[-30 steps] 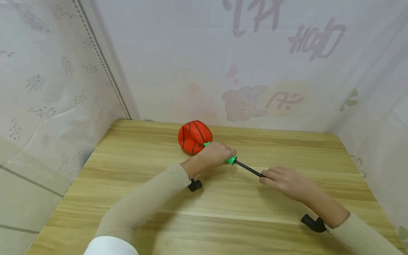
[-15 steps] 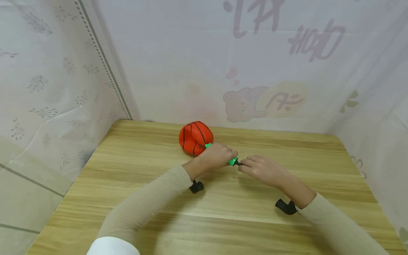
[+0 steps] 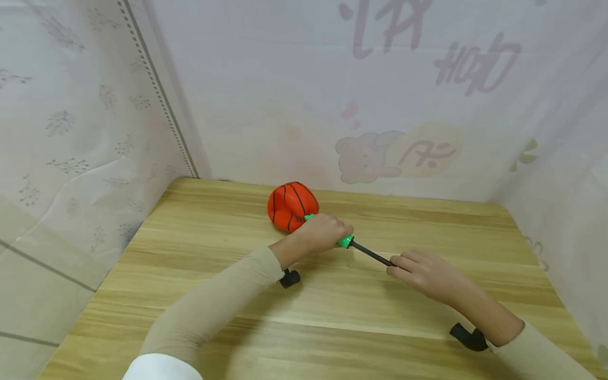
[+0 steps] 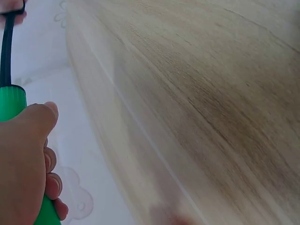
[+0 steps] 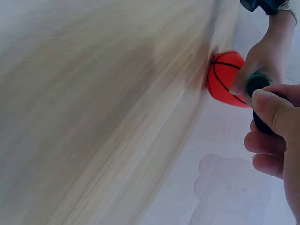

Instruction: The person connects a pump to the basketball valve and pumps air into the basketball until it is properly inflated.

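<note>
Table [image 3: 361, 316]: red ball [image 3: 291, 201] sits dented near its back edge | your left hand [image 3: 319, 232] wraps the green pump [image 3: 347, 241] beside it | your right hand [image 3: 425, 272] grips the black rod [image 3: 372, 254], pulled out again; another stroke looks primed.

Wooden table [image 3: 351, 316], pale yellow-brown top, grain running side to side, darker brown streaks among lighter bands, thin pale line crossing nearer half, back corners rounded, soft shadows falling across wood; directly on it, red ball [image 3: 291, 205] with black lines, side partly caved in, resting near back edge, left of middle
</note>
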`<state>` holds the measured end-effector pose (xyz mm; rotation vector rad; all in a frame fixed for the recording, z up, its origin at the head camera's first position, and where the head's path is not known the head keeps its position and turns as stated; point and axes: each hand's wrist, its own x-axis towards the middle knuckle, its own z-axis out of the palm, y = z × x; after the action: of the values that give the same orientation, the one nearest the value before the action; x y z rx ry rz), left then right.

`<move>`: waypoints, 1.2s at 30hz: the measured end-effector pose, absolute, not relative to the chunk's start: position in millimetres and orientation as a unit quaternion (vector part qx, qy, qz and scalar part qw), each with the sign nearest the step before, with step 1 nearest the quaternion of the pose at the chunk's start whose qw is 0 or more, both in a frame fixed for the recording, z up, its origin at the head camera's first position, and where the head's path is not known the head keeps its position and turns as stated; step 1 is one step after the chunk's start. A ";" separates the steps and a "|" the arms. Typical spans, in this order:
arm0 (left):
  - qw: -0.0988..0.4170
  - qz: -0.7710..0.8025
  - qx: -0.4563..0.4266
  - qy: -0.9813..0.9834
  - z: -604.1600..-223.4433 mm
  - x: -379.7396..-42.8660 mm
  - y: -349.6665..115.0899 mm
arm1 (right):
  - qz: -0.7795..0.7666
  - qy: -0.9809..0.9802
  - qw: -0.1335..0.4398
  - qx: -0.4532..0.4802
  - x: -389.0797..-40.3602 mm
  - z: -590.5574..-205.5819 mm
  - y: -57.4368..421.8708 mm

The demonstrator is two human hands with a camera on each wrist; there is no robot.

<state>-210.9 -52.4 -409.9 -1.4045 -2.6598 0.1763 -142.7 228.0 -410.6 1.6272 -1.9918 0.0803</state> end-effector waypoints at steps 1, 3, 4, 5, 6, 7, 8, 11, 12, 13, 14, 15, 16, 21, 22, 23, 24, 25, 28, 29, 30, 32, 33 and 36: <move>0.065 0.060 -0.465 -0.881 -410.1 -210.9 -53.0 | 0.031 -0.746 0.279 0.604 -140.0 -410.6 232.2; 0.067 0.061 -0.467 -0.879 -410.3 -211.0 -53.9 | 0.034 -0.749 0.277 0.601 -135.8 -410.2 238.4; 0.067 0.060 -0.468 -0.879 -410.5 -211.4 -54.1 | 0.035 -0.750 0.275 0.600 -134.5 -409.9 240.3; 0.067 0.059 -0.468 -0.879 -410.6 -211.7 -54.3 | 0.034 -0.751 0.274 0.599 -133.8 -409.2 241.2; 0.067 0.059 -0.468 -0.879 -410.7 -212.1 -54.3 | 0.036 -0.752 0.272 0.599 -133.8 -408.4 240.9; 0.066 0.058 -0.468 -0.879 -410.6 -212.3 -54.1 | 0.035 -0.752 0.271 0.600 -134.3 -407.8 239.8; 0.065 0.056 -0.467 -0.880 -410.5 -212.6 -53.8 | 0.034 -0.751 0.270 0.601 -135.4 -407.0 237.6; 0.064 0.057 -0.461 -0.883 -410.0 -213.4 -52.5 | 0.030 -0.748 0.268 0.606 -142.1 -405.2 226.4; 0.065 0.058 -0.459 -0.884 -410.0 -213.6 -52.0 | 0.028 -0.748 0.267 0.608 -145.2 -405.3 221.9; 0.065 0.059 -0.457 -0.885 -409.8 -213.7 -51.5 | 0.026 -0.748 0.265 0.609 -148.3 -405.5 217.2; 0.065 0.060 -0.456 -0.886 -409.9 -213.6 -51.1 | 0.026 -0.748 0.262 0.610 -151.5 -406.1 212.6; 0.065 0.061 -0.455 -0.886 -409.8 -213.5 -50.7 | 0.024 -0.748 0.260 0.610 -154.6 -406.7 208.2; 0.066 0.061 -0.454 -0.886 -409.9 -213.2 -50.2 | 0.023 -0.750 0.255 0.610 -157.5 -407.3 204.2; 0.067 0.055 -0.458 -0.885 -409.9 -210.4 -48.3 | 0.011 -0.754 0.244 0.609 -169.4 -409.6 187.5; 0.069 0.056 -0.460 -0.883 -410.0 -210.2 -47.6 | 0.011 -0.755 0.243 0.609 -171.5 -410.1 185.0; 0.071 0.058 -0.460 -0.883 -410.0 -210.1 -47.2 | 0.010 -0.757 0.243 0.607 -173.2 -410.8 182.8; 0.074 0.060 -0.460 -0.883 -409.8 -210.1 -46.9 | 0.010 -0.758 0.243 0.605 -174.7 -411.4 180.9; 0.075 0.063 -0.460 -0.882 -409.9 -210.3 -46.8 | 0.011 -0.759 0.245 0.604 -175.8 -412.0 179.3; 0.076 0.063 -0.462 -0.882 -410.1 -211.5 -47.0 | 0.011 -0.758 0.255 0.601 -177.0 -414.2 178.7; 0.076 0.062 -0.462 -0.881 -410.2 -212.2 -47.2 | 0.013 -0.756 0.260 0.601 -176.4 -414.4 180.1; 0.077 0.061 -0.464 -0.881 -410.3 -212.8 -47.4 | 0.016 -0.753 0.266 0.602 -175.5 -414.3 182.0; 0.080 0.060 -0.466 -0.879 -410.4 -213.7 -48.2 | 0.021 -0.745 0.277 0.606 -172.7 -413.2 187.0; 0.080 0.057 -0.468 -0.878 -410.1 -214.0 -48.8 | 0.021 -0.743 0.279 0.608 -170.7 -412.2 189.9; 0.084 0.055 -0.472 -0.876 -409.3 -213.6 -50.7 | 0.024 -0.735 0.284 0.615 -163.2 -409.4 200.2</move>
<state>-213.6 -50.7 -409.3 -1.4094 -2.6136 0.1648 -163.2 200.2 -409.4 1.6463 -1.9675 0.0646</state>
